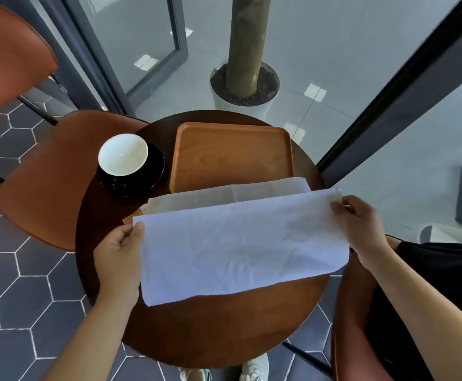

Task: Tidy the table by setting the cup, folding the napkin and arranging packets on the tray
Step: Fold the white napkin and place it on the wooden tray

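A white napkin (240,243) is stretched wide above the round wooden table (224,325), folded lengthwise so a lower layer shows along its far edge. My left hand (120,259) pinches its left end and my right hand (361,229) pinches its right end. Behind it lies an empty wooden tray (232,155). To the left of the tray, a white cup (123,154) stands on a black saucer (152,174). A brownish packet corner (130,218) peeks out under the napkin's left edge; the rest is hidden.
An orange chair (45,182) stands close on the table's left, another chair's back at top left. A potted tree trunk in a white pot (245,97) stands behind glass beyond the table. A dark-framed glass wall runs along the right. My shoes show below the table.
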The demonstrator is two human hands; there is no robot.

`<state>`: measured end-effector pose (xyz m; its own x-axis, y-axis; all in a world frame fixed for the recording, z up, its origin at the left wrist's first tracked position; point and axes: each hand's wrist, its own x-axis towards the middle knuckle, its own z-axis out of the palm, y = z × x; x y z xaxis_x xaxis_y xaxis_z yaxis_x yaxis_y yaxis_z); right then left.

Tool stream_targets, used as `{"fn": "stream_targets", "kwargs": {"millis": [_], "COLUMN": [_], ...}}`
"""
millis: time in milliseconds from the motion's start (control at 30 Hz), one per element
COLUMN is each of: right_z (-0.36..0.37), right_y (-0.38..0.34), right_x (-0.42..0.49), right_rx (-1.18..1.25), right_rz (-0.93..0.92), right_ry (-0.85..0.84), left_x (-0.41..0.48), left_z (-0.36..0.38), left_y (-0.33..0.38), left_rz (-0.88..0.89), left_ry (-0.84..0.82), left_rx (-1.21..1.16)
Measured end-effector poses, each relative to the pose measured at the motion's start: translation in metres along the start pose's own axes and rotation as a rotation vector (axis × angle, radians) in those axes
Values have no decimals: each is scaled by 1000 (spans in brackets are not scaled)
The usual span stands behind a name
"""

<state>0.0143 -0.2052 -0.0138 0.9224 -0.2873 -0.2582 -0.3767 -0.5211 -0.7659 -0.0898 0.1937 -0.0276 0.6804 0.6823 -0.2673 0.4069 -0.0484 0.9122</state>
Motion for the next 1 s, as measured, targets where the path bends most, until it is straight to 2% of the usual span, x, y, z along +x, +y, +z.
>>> {"fn": "stream_targets", "kwargs": {"millis": [233, 467, 733, 867, 1000], "right_z": [17, 39, 42, 42, 37], "right_y": [-14, -14, -13, -12, -10], "right_x": [25, 57, 82, 82, 59], "right_rx": [-111, -119, -226, -288, -348], "right_rz": [6, -23, -27, -71, -189], "right_ry": [49, -2, -33, 22, 100], "left_x": [31, 52, 57, 51, 14], "left_z": [15, 25, 33, 29, 15], "left_y": [18, 12, 6, 10, -2], "left_rz": [53, 44, 123, 121, 175], "left_ry": [-44, 3, 35, 84, -6], "left_rx": [69, 168, 420, 453, 481]}}
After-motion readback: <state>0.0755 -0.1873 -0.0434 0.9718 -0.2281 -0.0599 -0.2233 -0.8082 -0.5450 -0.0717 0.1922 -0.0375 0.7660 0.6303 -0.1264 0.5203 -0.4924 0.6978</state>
